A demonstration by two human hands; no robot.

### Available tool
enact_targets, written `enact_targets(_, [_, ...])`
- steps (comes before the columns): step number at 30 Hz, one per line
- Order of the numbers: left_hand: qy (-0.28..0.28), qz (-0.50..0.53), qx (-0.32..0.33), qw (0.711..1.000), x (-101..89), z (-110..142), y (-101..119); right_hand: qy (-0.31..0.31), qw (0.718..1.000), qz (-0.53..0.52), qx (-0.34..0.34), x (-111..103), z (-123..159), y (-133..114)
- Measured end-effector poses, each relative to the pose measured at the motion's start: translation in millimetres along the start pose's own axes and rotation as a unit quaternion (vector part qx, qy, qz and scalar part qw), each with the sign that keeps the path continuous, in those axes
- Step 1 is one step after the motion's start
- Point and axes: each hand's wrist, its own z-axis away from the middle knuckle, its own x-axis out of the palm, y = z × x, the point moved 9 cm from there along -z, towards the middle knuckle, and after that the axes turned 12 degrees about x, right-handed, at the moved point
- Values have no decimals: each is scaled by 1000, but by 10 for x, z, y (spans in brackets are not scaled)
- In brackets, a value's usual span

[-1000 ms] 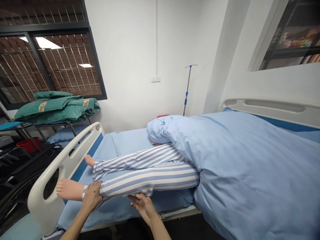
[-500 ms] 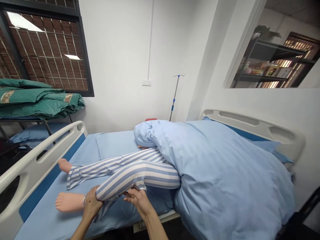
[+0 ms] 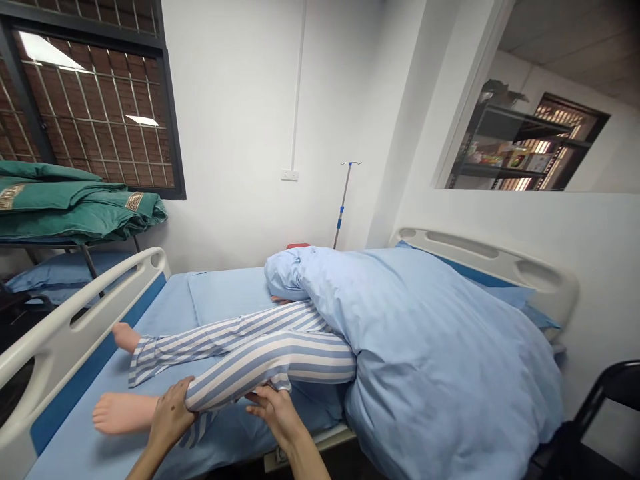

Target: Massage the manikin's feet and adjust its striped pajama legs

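Note:
A manikin in blue-and-white striped trousers point(image 3: 260, 357) lies on a hospital bed point(image 3: 225, 293), its upper body under a light blue duvet point(image 3: 425, 347). My left hand point(image 3: 169, 419) is closed around the near leg at the ankle, just above the bare foot point(image 3: 117, 413). Under that leg's knee sits my right hand point(image 3: 275, 410), with fingers pressed up against the striped cloth. The near knee is bent slightly upward. The far leg lies straight, its foot point(image 3: 123, 335) near the footboard.
A white footboard point(image 3: 65, 320) stands at the left and a white headboard point(image 3: 480, 257) at the right. An IV pole point(image 3: 343, 200) stands by the far wall. Green folded quilts point(image 3: 75, 207) rest on a rack at left. A black chair point(image 3: 605, 393) is at the lower right.
The near knee has risen and bent as my hands lifted the leg. The view has swung right, showing more of the headboard and the black chair.

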Motion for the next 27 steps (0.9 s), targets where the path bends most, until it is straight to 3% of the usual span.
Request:
enact_targets(4, [-13,-20,36,999,-307,39,-48,-16,999,-40,5,12,-16,145])
enact_targets(10, [-5,-97,90,991,-925,34,-94,-50,991,-120,23,111,-154,411])
enact_targets(16, [-13,-209,122,970,-1359,160,-9,-91,966,-223,92,207,-342,886])
enact_targets(21, [-39,-246,129,960,-1374,296,114,-77,956,-263,106,152,-376,1161])
enact_targets(27, [-52,-209,82,973,-1223,356,-39,-92,963,-232,105,195,-230,1064])
